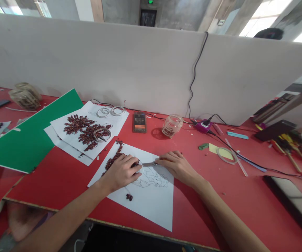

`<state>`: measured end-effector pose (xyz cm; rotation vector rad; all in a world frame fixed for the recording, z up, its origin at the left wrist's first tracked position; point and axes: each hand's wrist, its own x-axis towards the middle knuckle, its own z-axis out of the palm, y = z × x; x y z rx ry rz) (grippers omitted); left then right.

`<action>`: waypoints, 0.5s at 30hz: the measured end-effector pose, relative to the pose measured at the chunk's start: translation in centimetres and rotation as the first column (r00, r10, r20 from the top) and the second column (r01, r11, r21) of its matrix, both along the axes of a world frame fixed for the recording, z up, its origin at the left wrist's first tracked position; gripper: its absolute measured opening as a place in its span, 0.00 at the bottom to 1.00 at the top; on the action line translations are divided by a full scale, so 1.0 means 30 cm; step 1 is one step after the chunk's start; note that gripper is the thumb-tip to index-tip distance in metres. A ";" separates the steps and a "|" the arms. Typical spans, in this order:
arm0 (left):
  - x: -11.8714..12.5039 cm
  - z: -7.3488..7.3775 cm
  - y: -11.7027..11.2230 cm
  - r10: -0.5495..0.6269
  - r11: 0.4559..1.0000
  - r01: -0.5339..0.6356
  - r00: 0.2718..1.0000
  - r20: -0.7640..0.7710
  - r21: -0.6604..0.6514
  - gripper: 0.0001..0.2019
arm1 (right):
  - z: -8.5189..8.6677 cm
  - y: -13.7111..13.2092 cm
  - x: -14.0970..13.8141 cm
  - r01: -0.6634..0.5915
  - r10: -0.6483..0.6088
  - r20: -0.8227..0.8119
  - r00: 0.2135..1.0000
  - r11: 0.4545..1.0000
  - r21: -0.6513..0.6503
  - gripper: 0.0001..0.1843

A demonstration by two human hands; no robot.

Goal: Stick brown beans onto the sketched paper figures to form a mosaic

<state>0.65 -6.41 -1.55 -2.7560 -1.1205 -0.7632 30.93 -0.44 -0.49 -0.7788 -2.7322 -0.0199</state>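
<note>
A white sheet (153,213) with a pencil drawing lies on the red table, partly covered by a curved row of dark red seeds (113,160). My left hand (123,171) is closed over the sheet, fingers curled at the end of that row. Something dark red shows at its fingertips, but what they hold is mostly hidden. My right hand (178,166) grips one end of a slim grey metal tool (148,164), its exact kind unclear. The tool's other end reaches the left fingertips. Below the left hand, a few loose seeds (129,197) rest on the paper.
Seed-covered drawings (73,148) and clear rings (118,111) lie left, beside a green board (48,122). Behind the sheet are a phone (139,122) and a glass jar (172,126). A purple power adapter (203,126) and a black-edged device (292,203) sit right.
</note>
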 end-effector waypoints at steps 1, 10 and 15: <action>0.000 0.000 0.000 0.000 1.000 0.000 1.000 -0.001 -0.003 0.09 | 0.002 0.000 0.000 -0.001 0.001 0.005 1.000 1.000 -0.003 0.21; -0.001 -0.004 0.000 0.000 1.000 0.000 1.000 0.006 -0.002 0.08 | 0.009 -0.002 -0.001 -0.009 0.008 -0.008 1.000 1.000 -0.015 0.21; 0.000 -0.001 0.001 -0.003 1.000 0.003 1.000 0.012 0.001 0.08 | 0.010 -0.001 0.001 -0.013 0.012 -0.016 1.000 1.000 -0.024 0.21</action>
